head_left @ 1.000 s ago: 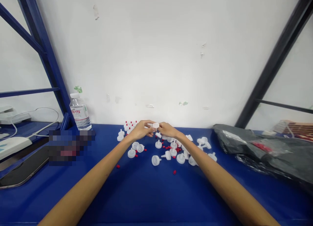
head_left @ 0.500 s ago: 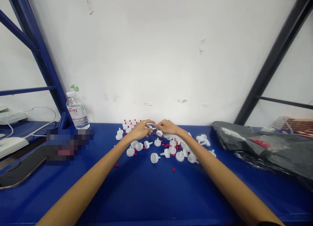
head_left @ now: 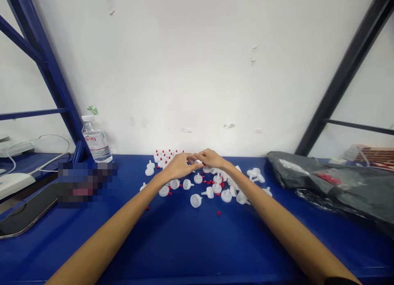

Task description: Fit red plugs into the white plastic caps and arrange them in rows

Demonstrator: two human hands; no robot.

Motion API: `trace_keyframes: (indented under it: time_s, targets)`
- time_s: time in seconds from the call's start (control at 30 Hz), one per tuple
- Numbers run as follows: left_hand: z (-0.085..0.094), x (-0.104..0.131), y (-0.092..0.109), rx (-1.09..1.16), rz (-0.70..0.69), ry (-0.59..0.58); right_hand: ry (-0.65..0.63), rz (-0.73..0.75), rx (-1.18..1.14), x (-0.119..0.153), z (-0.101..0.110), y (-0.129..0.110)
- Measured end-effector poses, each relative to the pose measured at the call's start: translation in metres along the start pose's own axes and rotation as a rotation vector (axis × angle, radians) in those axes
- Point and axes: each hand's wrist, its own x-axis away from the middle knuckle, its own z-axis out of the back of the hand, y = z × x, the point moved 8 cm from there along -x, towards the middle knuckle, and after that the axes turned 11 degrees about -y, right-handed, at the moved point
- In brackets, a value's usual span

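Observation:
My left hand (head_left: 181,166) and my right hand (head_left: 209,158) meet above the back of the blue table, fingertips close together. Part of a white nozzle cap (head_left: 198,162) shows between them, held in the closed fingers of my left hand. My right hand's fingers are pinched at it; what they grip is hidden. Around and below lie several loose white nozzle caps (head_left: 195,201), some upright and some on their sides, with small red tips (head_left: 218,213) scattered among them. Behind my left hand stand several white nozzle caps with red tips on top (head_left: 156,157).
A water bottle (head_left: 96,141) stands at the back left, near a phone (head_left: 29,211) and a white device with cables (head_left: 15,184). On the right lies a dark plastic bag (head_left: 335,186). A white wall (head_left: 197,71) rises behind the blue table (head_left: 184,244).
My right hand has shifted slightly and my left fingers have moved right, closing the gap between the hands. The nozzle cap between them is now mostly covered. One cap near my left wrist has turned slightly.

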Motion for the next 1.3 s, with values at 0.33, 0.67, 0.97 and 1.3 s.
trace_keyframes:
  time_s: [0.33,0.67,0.97,1.3]
  targets:
    - [0.004,0.002,0.002,-0.092,0.054,0.020,0.038,-0.049,-0.002,-0.003,0.004,0.008]
    - [0.005,0.005,0.003,-0.182,0.050,0.028,-0.059,-0.132,-0.227,-0.006,-0.004,0.024]
    - [0.008,0.006,0.002,-0.178,0.044,0.066,-0.161,-0.174,-0.562,0.000,-0.011,0.026]
    - [0.015,0.008,0.011,-0.148,0.029,0.099,-0.307,-0.047,-0.725,0.010,-0.004,0.016]
